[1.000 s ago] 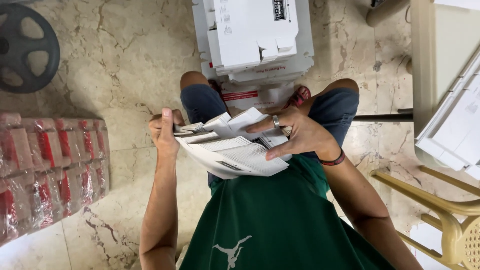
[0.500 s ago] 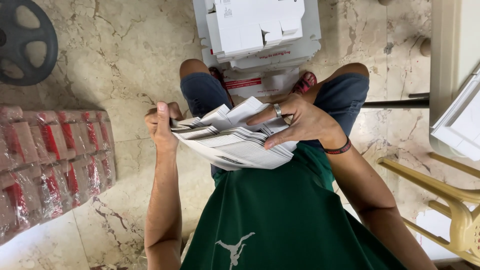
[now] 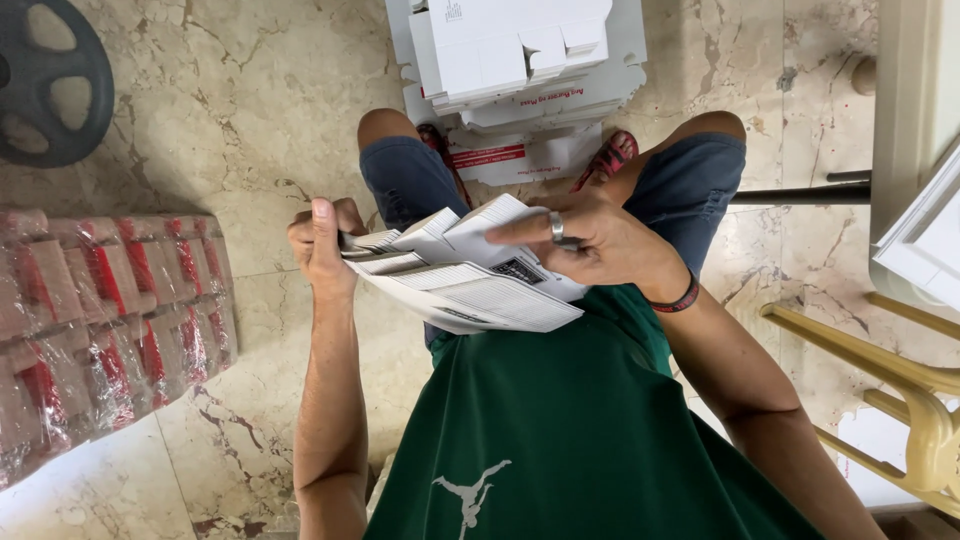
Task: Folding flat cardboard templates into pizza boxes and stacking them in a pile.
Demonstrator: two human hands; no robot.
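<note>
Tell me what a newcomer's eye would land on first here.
A sheaf of flat white cardboard sheets at centre, gripped by the left hand, the right hand resting on top. Beyond the knees stands a stack of folded white boxes; shrink-wrapped red packs lie far left.

Open marble floor (image 3: 250, 130) lies to the left of the seated person's knees, bounded by a dark wheel-shaped object (image 3: 50, 85) at the upper left and a block of plastic-wrapped red packages (image 3: 100, 320) along the left edge. Directly ahead, a stack of white folded cardboard boxes (image 3: 520, 60) stands on the floor between the knees and closes off the forward path. To the right, passage narrows between a white table (image 3: 915, 150), its dark crossbar (image 3: 800, 195), and a yellow plastic chair (image 3: 890, 400).
</note>
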